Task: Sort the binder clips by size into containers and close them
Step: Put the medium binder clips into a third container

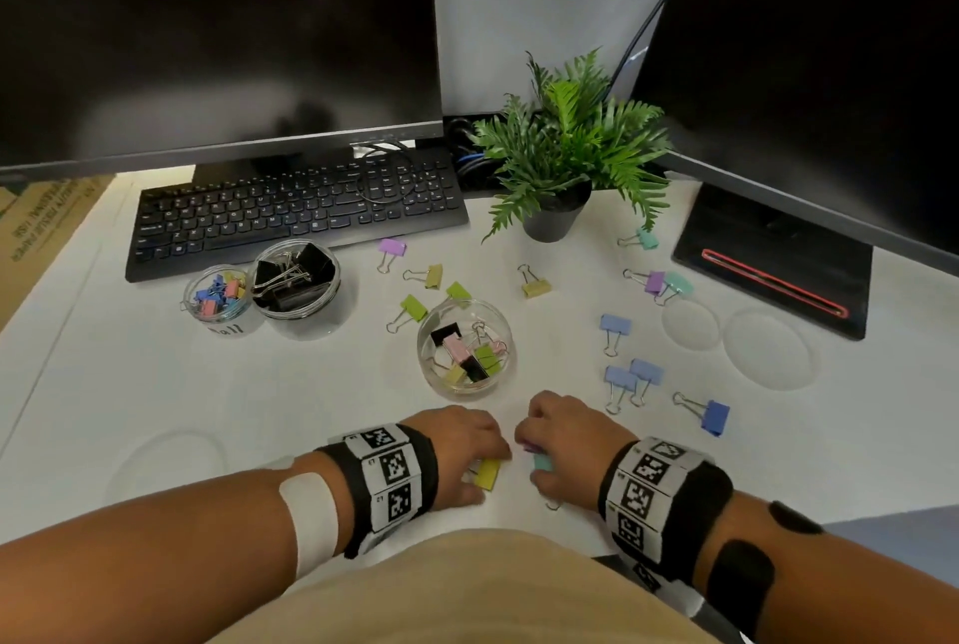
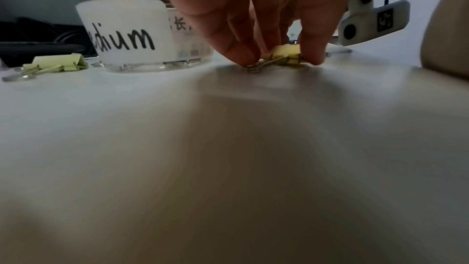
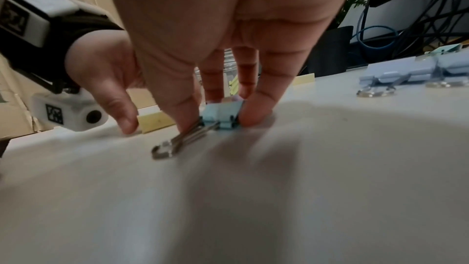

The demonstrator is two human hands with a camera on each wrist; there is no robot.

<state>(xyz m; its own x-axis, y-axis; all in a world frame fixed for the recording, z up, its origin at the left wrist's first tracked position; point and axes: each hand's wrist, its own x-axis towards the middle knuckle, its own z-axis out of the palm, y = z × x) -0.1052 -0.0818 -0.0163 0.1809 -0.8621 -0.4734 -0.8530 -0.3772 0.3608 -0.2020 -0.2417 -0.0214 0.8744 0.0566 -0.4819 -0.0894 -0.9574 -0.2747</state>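
My left hand [image 1: 467, 456] pinches a yellow binder clip [image 1: 488, 474] [image 2: 285, 53] between thumb and fingers on the white desk near its front edge. Right beside it, my right hand [image 1: 560, 451] pinches a teal binder clip [image 1: 543, 462] [image 3: 222, 113], its wire handles lying on the desk; something purple shows under the fingers too. Just beyond both hands stands the open jar labelled medium [image 1: 465, 346] [image 2: 137, 33] with several clips inside. A small jar [image 1: 218, 298] of tiny clips and a jar [image 1: 297, 277] of large black clips stand at the left.
Loose clips lie scattered: green and yellow ones [image 1: 412, 307] behind the medium jar, blue ones [image 1: 630, 376] to the right, purple and teal near the monitor base [image 1: 773, 270]. Two clear lids [image 1: 768, 348] lie at right, one [image 1: 171, 462] at left. Keyboard [image 1: 296, 213] and potted plant [image 1: 560, 161] stand behind.
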